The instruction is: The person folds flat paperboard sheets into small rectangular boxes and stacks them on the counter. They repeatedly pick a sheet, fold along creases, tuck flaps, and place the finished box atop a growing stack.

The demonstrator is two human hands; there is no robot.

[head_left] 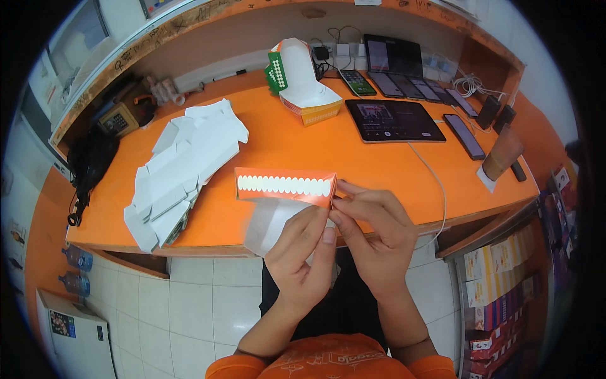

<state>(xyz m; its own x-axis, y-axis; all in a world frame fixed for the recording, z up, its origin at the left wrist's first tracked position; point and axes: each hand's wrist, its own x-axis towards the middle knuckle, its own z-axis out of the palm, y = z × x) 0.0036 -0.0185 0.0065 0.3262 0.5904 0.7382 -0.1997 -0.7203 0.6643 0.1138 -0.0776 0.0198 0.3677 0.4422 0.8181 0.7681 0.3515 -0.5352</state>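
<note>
Near the table's front edge, both my hands hold a partly folded cardboard box (284, 184). Its orange side wall with a row of white scallops faces up, and a white flap hangs below it. My left hand (300, 256) pinches the box's right end from below, thumb and fingers together. My right hand (377, 232) grips the same corner from the right, its fingertips close to the left thumb. To the left lies a pile of flat white box blanks (189, 155), stacked unevenly. Farther back stands a folded box (309, 93), lid up, white inside with green and orange outside.
Right of the folded box lie a tablet (394, 120), several phones (464, 136) and a laptop-like dark screen (394, 55), with cables among them. A black bag (91, 161) and a small safe (115, 120) sit at the far left. Shelves of packets (502, 265) stand at right.
</note>
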